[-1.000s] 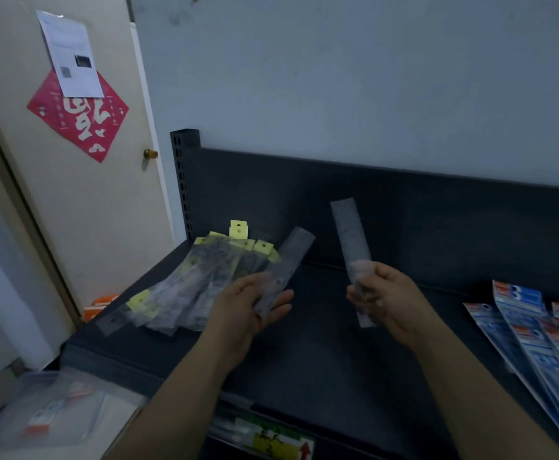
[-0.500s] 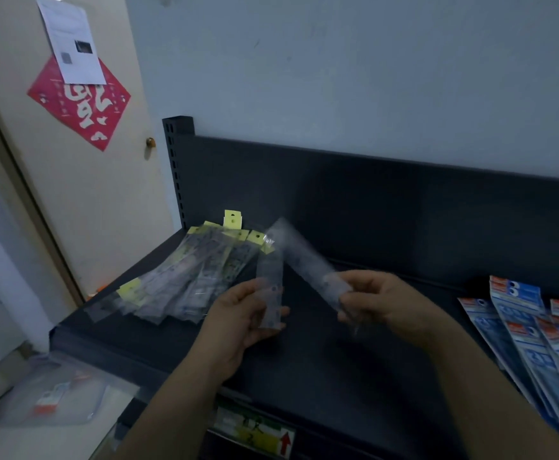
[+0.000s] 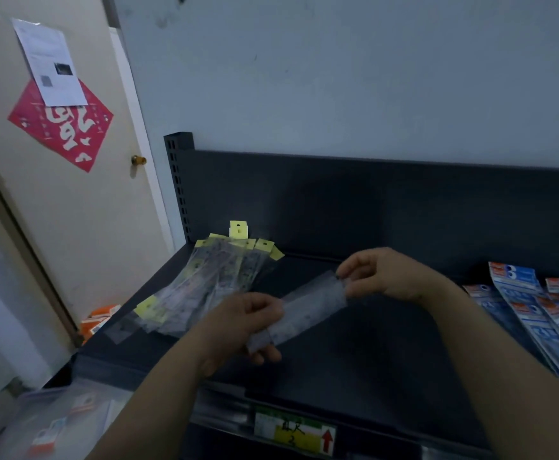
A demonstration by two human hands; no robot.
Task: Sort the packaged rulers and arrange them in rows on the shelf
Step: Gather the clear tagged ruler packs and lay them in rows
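Dark shelf [image 3: 387, 376] below me; above its middle I hold the clear packaged rulers [image 3: 311, 308], left hand [image 3: 238, 322] curled round the near end, right hand [image 3: 384, 277] pinching the far end. They look light, bendy and slick, so I'd grip both ends

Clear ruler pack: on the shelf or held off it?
Held off it: left hand grips the clear ruler pack low, right hand pinches its top.

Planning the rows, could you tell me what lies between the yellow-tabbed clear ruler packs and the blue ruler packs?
In the head view, the left hand and right hand hold clear plastic ruler packs over otherwise bare dark metal shelf.
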